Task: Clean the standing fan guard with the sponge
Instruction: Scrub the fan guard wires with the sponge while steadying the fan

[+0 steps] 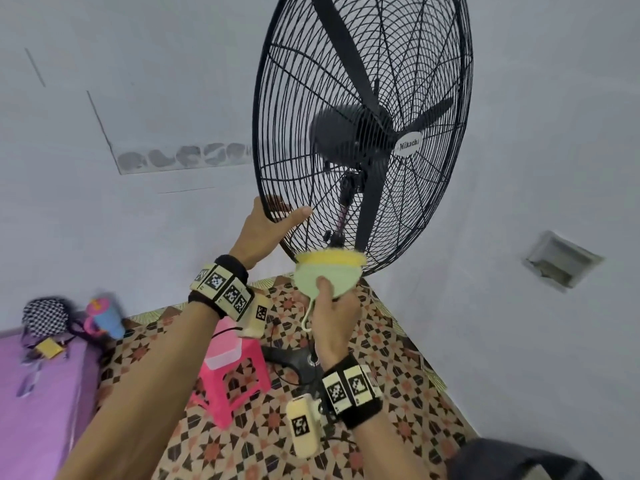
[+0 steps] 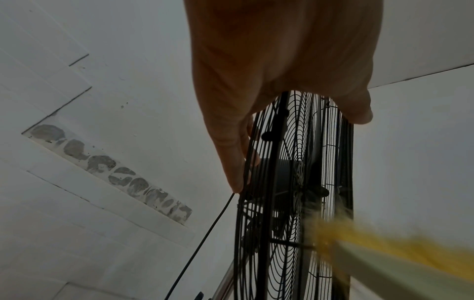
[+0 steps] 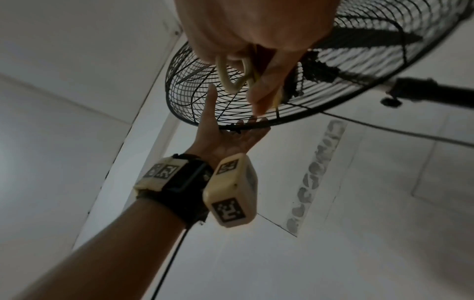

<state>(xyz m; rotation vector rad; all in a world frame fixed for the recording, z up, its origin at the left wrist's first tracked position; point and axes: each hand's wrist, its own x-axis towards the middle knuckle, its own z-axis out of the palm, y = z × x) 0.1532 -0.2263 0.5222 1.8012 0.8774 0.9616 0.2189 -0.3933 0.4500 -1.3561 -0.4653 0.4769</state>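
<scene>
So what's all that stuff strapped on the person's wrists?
Both forearms are bare, with no sleeves. Each wrist carries a black band faced with cream tiles printed with black-and-white square codes. A cream, rounded box with its own code hangs under the right wrist, a similar one under the left, trailing a thin black cable.

A room in a home: patterned floor tiles (image 1: pixel 398 344), a pink plastic stool (image 1: pixel 232 372), a purple bed (image 1: pixel 38 403) at the left.
</scene>
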